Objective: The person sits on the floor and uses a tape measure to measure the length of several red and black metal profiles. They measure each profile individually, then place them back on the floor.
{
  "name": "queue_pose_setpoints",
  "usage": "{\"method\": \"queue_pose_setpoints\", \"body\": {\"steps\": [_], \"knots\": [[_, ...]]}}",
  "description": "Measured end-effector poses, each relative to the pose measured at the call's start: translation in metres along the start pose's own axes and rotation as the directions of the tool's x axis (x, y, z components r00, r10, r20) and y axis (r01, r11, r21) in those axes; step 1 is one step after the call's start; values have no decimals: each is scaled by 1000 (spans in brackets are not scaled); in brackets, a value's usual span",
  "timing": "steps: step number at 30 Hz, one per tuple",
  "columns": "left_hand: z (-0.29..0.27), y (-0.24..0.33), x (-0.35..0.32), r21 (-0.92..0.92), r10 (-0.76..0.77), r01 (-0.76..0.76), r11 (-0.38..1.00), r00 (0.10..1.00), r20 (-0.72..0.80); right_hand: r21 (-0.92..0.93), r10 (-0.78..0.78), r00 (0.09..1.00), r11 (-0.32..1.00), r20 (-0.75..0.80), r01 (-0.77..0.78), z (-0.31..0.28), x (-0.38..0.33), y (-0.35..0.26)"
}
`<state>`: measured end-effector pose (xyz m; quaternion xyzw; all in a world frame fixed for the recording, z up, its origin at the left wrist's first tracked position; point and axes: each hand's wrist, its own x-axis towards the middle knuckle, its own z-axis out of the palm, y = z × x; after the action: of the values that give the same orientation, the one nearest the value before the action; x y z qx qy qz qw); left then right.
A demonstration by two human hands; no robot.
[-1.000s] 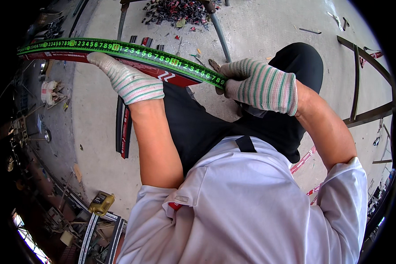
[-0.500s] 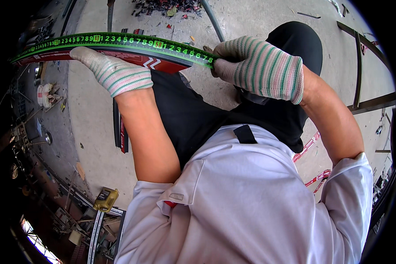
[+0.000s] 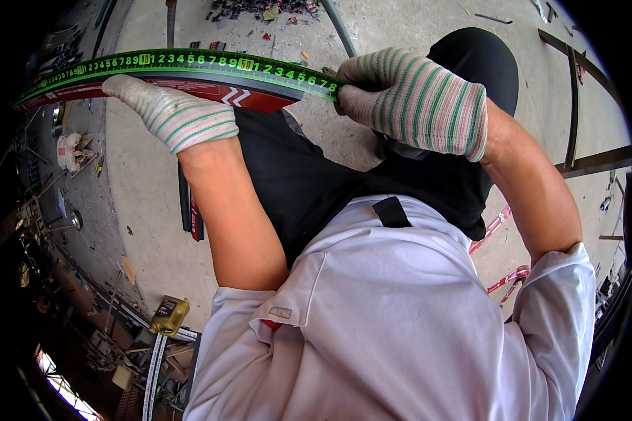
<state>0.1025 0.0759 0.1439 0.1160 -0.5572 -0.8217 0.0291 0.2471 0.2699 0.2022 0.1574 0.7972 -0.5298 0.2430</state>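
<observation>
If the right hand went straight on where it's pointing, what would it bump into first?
Probably the end of the red and black strip, just left of the right hand, along the green measuring tape it holds. Depth is hard to judge here.

Plenty of soft daylight here, spread evenly over the grey floor (image 3: pixel 144 182) and catching the pale shirt (image 3: pixel 414 302), where the folds take only gentle shading. The green tape measure (image 3: pixel 189 60) practically glows, its markings crisp along the middle and squeezing tiny toward the left end. Weave and stripes read sharply on the glove of the right hand (image 3: pixel 418 105). The black trousers (image 3: pixel 295 182) swallow most detail. Down at lower left it turns dim, the clutter (image 3: pixel 123 377) sinking into murk beside a bright opening (image 3: pixel 67 394) burnt to white. And the fisheye bends everything outward: the metal frame (image 3: pixel 597 163) curves at right, black closing in round the corners.
</observation>
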Motion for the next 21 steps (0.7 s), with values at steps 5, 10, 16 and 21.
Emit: {"method": "queue_pose_setpoints", "body": {"steps": [5, 10, 16, 21], "knots": [[-1, 2, 0, 12, -3, 3, 1000, 1000, 3, 10, 24, 1000, 1000, 19, -24, -1, -1, -4], [1, 3, 1, 6, -33, 33, 999, 999, -17, -13, 8, 1000, 1000, -5, -8, 0, 0, -2], [3, 3, -4, 16, 22, -22, 1000, 999, -25, 5, 5, 1000, 1000, -1, -5, 1, 2, 0], [0, 0, 2, 9, 22, -22, 1000, 999, -35, -9, 5, 1000, 1000, -5, -5, -1, 2, 1]]}}
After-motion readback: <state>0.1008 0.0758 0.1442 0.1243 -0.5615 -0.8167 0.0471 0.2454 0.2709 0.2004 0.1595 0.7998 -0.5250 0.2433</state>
